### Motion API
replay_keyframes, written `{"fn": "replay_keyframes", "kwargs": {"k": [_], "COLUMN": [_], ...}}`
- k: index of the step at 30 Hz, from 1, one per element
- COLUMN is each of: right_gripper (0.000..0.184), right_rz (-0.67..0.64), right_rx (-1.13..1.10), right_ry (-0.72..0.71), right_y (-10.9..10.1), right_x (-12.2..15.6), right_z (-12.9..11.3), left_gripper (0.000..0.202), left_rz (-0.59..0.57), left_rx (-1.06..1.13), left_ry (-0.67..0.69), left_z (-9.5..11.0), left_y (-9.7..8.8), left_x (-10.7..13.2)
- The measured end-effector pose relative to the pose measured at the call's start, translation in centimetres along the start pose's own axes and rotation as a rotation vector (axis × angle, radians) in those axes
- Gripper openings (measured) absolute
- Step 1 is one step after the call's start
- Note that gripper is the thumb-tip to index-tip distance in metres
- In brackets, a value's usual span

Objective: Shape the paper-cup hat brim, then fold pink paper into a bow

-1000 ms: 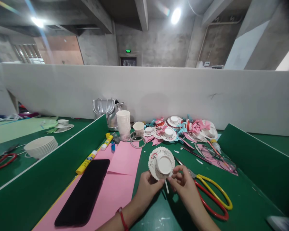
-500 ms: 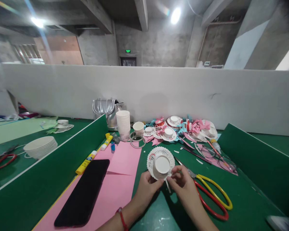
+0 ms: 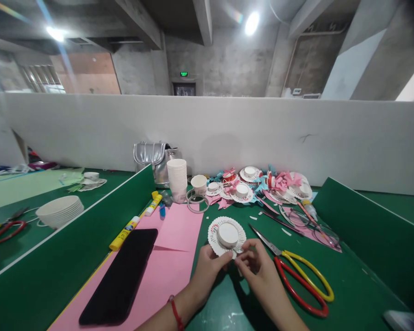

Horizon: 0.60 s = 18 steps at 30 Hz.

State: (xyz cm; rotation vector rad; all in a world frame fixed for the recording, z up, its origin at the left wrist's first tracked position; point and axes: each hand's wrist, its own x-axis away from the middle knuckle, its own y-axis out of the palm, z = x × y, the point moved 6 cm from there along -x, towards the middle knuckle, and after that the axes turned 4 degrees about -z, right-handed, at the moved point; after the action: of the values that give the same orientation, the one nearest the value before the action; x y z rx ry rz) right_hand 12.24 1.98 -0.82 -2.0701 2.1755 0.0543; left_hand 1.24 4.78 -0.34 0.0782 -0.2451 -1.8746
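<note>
A small white paper-cup hat [image 3: 227, 234], with a round raised crown and a fringed brim, is held just above the green table. My left hand [image 3: 209, 265] grips its lower left brim, thumb on top. At the lower right brim, my right hand [image 3: 257, 262] pinches with thumb and fingers; a bit of pale paper strip shows there, mostly hidden. Right beside my right hand lie scissors [image 3: 283, 253] with one red and one yellow handle, their blades pointing up left.
Pink paper [image 3: 172, 276] lies on the left, under a black phone [image 3: 120, 276] and a yellow glue stick [image 3: 124, 233]. Stacked paper cups [image 3: 177, 179] stand behind, near tape rings [image 3: 197, 203]. Finished paper hats [image 3: 242, 191] pile at the back. Glasses [image 3: 310, 225] lie right. Green dividers [image 3: 124, 202] flank the table.
The paper hat has moved slightly left and down, and its crown has tilted a little. My right hand has shifted left with it, its fingers closer to the brim.
</note>
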Motion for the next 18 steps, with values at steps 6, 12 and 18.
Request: {"fn": "replay_keyframes", "kwargs": {"k": [6, 12, 18], "right_gripper": [0.018, 0.004, 0.017], "right_rz": [0.029, -0.067, -0.113], "right_rx": [0.075, 0.21, 0.397], "right_ry": [-0.032, -0.133, -0.263], "right_y": [0.0, -0.1, 0.0], "right_x": [0.1, 0.2, 0.4], "right_z": [-0.4, -1.3, -2.1], "left_gripper": [0.016, 0.018, 0.021], "left_rz": [0.036, 0.109, 0.074], "left_rx": [0.026, 0.037, 0.054], "left_ry": [-0.037, -0.03, -0.008], "left_z": [-0.2, -0.4, -0.6], "left_y": [-0.2, -0.5, -0.4], "left_x": [0.0, -0.1, -0.2]}}
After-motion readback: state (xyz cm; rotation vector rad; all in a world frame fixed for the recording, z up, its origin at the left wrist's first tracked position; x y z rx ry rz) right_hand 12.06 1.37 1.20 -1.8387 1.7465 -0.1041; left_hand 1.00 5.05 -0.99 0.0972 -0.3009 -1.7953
